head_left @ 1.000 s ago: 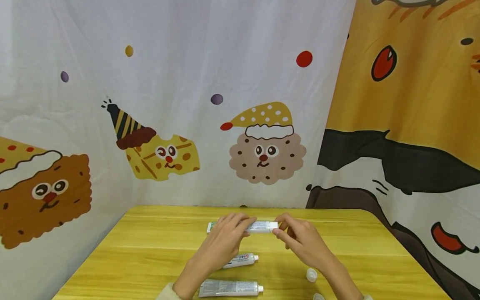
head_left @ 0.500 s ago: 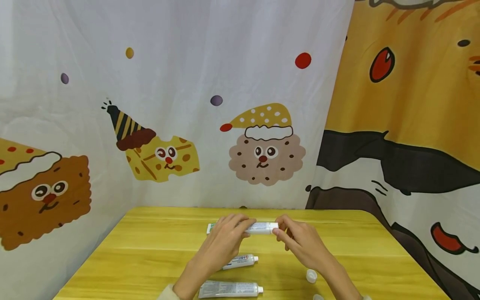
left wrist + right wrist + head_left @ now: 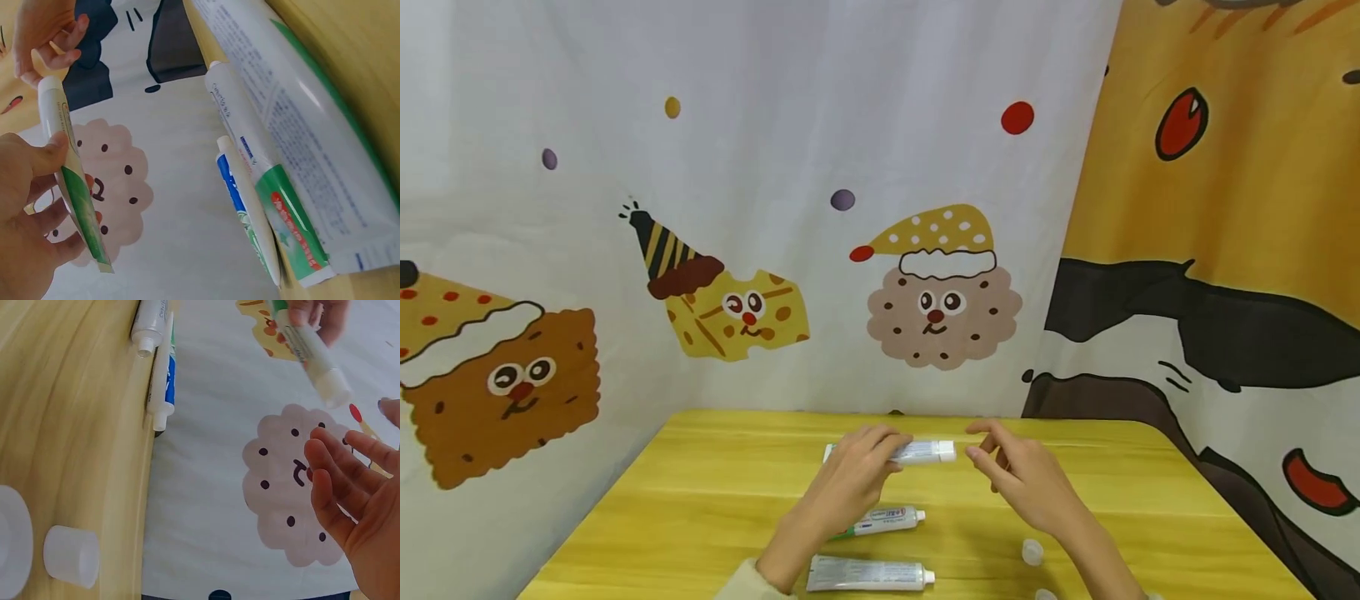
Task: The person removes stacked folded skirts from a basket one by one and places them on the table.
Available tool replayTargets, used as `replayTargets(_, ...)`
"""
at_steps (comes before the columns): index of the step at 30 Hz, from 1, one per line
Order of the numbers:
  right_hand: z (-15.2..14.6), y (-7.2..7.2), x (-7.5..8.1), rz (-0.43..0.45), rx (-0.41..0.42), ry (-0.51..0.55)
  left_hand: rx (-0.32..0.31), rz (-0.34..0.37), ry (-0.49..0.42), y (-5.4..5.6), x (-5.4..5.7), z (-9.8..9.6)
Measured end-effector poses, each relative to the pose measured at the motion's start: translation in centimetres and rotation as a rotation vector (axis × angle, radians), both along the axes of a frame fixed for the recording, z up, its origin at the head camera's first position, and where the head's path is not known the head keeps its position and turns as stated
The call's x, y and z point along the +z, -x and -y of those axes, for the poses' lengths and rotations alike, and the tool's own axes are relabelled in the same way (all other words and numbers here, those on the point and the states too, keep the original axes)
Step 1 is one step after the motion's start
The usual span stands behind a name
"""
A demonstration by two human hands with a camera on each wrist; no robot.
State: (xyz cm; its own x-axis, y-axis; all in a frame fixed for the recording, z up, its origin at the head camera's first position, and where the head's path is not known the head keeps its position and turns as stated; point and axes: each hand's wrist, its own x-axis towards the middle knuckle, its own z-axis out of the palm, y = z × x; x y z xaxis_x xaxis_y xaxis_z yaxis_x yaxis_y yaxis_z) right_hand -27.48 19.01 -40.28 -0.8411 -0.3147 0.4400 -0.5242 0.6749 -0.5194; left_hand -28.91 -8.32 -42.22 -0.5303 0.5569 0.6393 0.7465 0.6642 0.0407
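Note:
My left hand [image 3: 853,471] grips a toothpaste tube [image 3: 917,452] held level above the table, its white cap [image 3: 947,451] pointing right. In the left wrist view the thumb lies along one side of this tube and the fingers curl round its green lower part. Just right of the cap is my right hand [image 3: 1033,479], apart from it, fingers loosely bent and holding nothing. Two toothpaste tubes lie nearer on the table: a white and green tube [image 3: 891,520] and a larger tube [image 3: 868,575], both with bare nozzles.
A white cap [image 3: 1032,552] sits on the table [image 3: 722,492] below the right forearm, with a second cap [image 3: 1045,594] at the bottom edge. A slim tube with blue and green print [image 3: 247,206] shows in the left wrist view. A cartoon curtain [image 3: 760,125] hangs behind.
My right thumb and fingers have come off the cap and moved a little right. The left hand still holds the tube in place. The head view has shifted slightly.

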Motion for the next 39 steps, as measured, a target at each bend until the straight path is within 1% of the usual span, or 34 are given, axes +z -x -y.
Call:
replayTargets(4,-0.6,0.0,0.2,-0.032,0.012,-0.022,0.009,0.005,0.016,0.5,-0.4,-0.2)
replayTargets(7,-0.7,0.2,0.1,-0.045,0.031,-0.043,0.021,0.060,0.002,0.9,-0.8,0.0)
replayTargets(11,-1.0,0.3,0.0,-0.036,0.032,-0.055,0.019,0.197,0.001,2.1,-1.8,0.3)
replayTargets(15,-1.2,0.2,-0.1,-0.020,0.031,-0.057,0.024,0.355,0.036,3.4,-3.1,0.8)
replayTargets(17,-1.3,0.2,-0.2,-0.008,0.033,-0.057,0.030,0.415,0.067,3.9,-3.7,1.0)
replayTargets(19,-1.3,0.1,-0.3,0.000,0.035,-0.053,0.036,0.458,0.097,4.3,-4.4,1.3)
replayTargets(23,-1.4,0.2,-0.2,0.001,0.033,-0.042,0.038,0.480,0.148,5.0,-5.1,1.5)
replayTargets(27,-1.4,0.3,-0.1,-0.003,0.032,-0.042,0.043,0.483,0.198,5.2,-5.5,1.5)
replayTargets(35,-1.5,0.3,0.0,0.001,0.022,-0.043,0.055,0.473,0.253,5.5,-5.6,0.9)
replayTargets(39,-1.6,0.3,0.0,0.009,0.024,-0.042,0.060,0.464,0.271,5.8,-5.6,0.8)
